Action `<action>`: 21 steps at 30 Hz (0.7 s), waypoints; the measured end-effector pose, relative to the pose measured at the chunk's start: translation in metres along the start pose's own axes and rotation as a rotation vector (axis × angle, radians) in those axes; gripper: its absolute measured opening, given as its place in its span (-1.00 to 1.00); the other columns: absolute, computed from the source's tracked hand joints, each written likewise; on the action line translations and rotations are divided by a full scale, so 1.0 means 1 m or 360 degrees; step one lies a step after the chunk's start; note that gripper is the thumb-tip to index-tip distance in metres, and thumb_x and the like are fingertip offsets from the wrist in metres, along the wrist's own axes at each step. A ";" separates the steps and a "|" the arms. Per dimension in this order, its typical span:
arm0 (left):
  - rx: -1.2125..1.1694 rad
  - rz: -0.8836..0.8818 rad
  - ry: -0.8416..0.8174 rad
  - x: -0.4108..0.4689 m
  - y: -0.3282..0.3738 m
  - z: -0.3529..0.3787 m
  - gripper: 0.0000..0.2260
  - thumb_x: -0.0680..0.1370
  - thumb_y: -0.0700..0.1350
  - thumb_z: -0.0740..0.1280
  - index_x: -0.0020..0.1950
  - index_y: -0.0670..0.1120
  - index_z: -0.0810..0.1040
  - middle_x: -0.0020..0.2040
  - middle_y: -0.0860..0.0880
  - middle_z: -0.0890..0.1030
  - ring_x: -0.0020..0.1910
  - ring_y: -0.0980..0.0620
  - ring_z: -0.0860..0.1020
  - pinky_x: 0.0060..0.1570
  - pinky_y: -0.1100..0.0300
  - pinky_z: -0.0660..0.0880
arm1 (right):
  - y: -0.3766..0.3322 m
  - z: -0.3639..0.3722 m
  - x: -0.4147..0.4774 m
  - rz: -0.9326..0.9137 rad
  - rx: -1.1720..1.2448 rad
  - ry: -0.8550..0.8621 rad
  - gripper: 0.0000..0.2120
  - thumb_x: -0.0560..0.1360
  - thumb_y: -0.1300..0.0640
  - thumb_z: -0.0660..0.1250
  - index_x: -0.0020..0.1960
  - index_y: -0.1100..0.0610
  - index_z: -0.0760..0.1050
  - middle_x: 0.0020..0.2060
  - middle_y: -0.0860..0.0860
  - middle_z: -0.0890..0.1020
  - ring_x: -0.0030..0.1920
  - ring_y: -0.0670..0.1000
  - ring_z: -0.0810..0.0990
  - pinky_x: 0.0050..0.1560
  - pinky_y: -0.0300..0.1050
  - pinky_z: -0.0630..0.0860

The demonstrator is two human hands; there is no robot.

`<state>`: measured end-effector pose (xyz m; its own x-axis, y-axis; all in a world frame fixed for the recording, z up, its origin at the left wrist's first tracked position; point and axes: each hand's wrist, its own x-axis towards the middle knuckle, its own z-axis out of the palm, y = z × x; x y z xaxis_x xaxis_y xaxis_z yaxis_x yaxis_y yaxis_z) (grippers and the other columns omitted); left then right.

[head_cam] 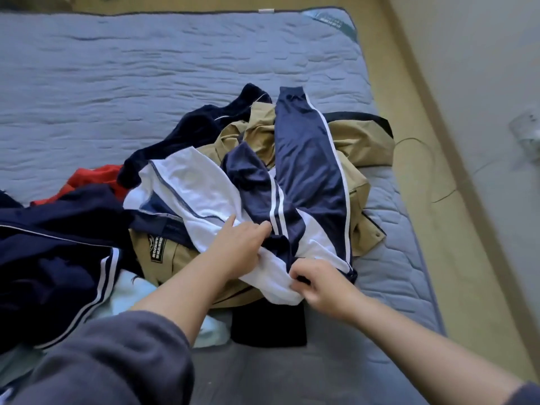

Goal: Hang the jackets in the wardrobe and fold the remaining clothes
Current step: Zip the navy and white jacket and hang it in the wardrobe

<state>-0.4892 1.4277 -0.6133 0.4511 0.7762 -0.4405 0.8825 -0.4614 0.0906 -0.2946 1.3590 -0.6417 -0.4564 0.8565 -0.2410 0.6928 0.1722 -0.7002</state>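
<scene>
A pile of clothes lies on the blue quilted bed (146,83). On top is a navy and white track jacket (304,171) with white stripes down its sleeve. My left hand (236,247) grips its white and navy fabric near the middle. My right hand (318,285) pinches the jacket's white edge close to me. Under it lies a tan jacket (359,135) with a black label. A second navy striped garment (58,252) lies at the left, a red one (93,176) behind it.
A black folded item (268,325) and a pale blue cloth (128,293) lie near the bed's front edge. The far half of the bed holds no clothes. A beige floor strip (467,229) and a wall run along the right, with a thin cable on the floor.
</scene>
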 end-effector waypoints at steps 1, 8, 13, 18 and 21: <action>-0.0031 0.0013 -0.0105 -0.007 0.003 -0.011 -0.67 0.45 -0.18 0.21 0.20 -0.02 0.30 0.04 -0.01 0.53 0.12 -0.07 0.49 0.30 -0.06 0.24 | -0.011 -0.008 -0.009 -0.0020 0.0026 0.0018 -0.84 0.43 0.16 0.30 -0.27 -0.01 0.36 -0.39 -0.19 0.40 -0.32 -0.17 0.38 -0.24 -0.30 0.25; -0.0391 -0.0055 -0.0261 -0.096 0.029 -0.132 -0.60 0.50 -0.04 0.26 0.35 -0.02 0.41 0.18 -0.03 0.56 0.19 -0.08 0.49 0.03 0.11 0.43 | -0.119 -0.112 -0.067 -0.0228 0.0081 0.0144 -0.79 0.39 0.20 0.29 -0.28 -0.08 0.35 -0.37 -0.22 0.40 -0.31 -0.21 0.39 -0.26 -0.27 0.31; -0.0930 -0.0174 0.0343 -0.211 0.054 -0.244 -0.65 0.34 0.04 0.28 0.11 0.05 0.56 -0.08 0.06 0.64 -0.06 0.04 0.59 -0.08 0.08 0.52 | -0.223 -0.213 -0.121 -0.0378 0.0184 0.0420 -0.82 0.41 0.21 0.33 -0.24 -0.05 0.43 -0.31 -0.18 0.49 -0.24 -0.16 0.48 -0.16 -0.27 0.40; -0.0881 -0.0193 0.0949 -0.310 0.086 -0.322 -0.84 0.35 0.00 0.45 -0.12 0.01 0.61 -0.16 0.07 0.46 -0.17 0.04 0.48 -0.21 0.16 0.36 | -0.320 -0.265 -0.178 -0.0504 0.0359 0.0548 -0.84 0.44 0.24 0.37 -0.23 0.01 0.49 -0.29 -0.14 0.56 -0.24 -0.18 0.52 -0.15 -0.35 0.41; -0.0945 -0.0178 0.1202 -0.351 0.105 -0.343 -0.79 0.33 -0.10 0.39 -0.08 -0.12 0.64 -0.18 0.08 0.46 -0.20 0.05 0.48 -0.28 0.35 0.30 | -0.361 -0.272 -0.205 -0.0415 0.0563 0.0491 -0.86 0.44 0.23 0.36 -0.21 0.02 0.48 -0.38 -0.13 0.51 -0.38 -0.15 0.44 -0.28 -0.24 0.38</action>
<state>-0.5098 1.2538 -0.1429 0.1439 0.9697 0.1977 0.7556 -0.2366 0.6108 -0.2994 1.2533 -0.1570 -0.3662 0.9195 0.1427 0.3235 0.2696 -0.9070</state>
